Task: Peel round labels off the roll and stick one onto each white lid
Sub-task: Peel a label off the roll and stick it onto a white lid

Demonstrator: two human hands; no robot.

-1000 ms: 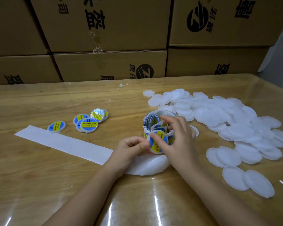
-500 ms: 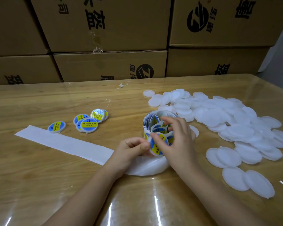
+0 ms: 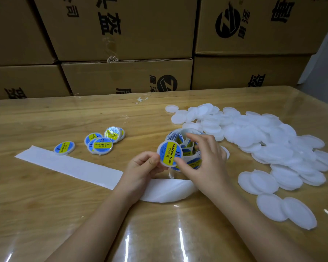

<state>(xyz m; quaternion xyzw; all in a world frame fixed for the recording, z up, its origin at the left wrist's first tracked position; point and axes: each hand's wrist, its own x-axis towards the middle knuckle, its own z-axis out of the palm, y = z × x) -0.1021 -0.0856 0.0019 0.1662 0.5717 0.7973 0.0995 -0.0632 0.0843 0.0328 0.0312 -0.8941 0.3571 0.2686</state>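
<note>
Now, on the far left, a long white paper strip [image 3: 68, 164] lies flat on the worktop [image 3: 36, 205]. A few done lids [image 3: 100, 145] sit just behind it.

Next comes the left hand [image 3: 140, 171]. Its fingers [image 3: 151, 160] pinch the left edge of a lid [image 3: 160, 148] and hold it up off the worktop, just in front of the roll [image 3: 180, 138]. A blue and yellow label [image 3: 169, 154] already sits on this lid.

The lid stands up on its edge, with its face turned to the person. It is round, so it has no long side. The yellow band and the words run from top to bottom, leaning a little. The top of the label points to the right.

Then comes the right hand [image 3: 206, 161]. Its thumb [image 3: 178, 163] touches the lower right rim of the lid. Its other fingers curl over the roll and hold it.

I think the step is pressing the label down. To do it well, rub from the middle out to the rim, so no bubbles stay. Keep the pinch on the rim, not on the label.

On the far right, a big pile of white lids [image 3: 263, 137] waits.
</note>
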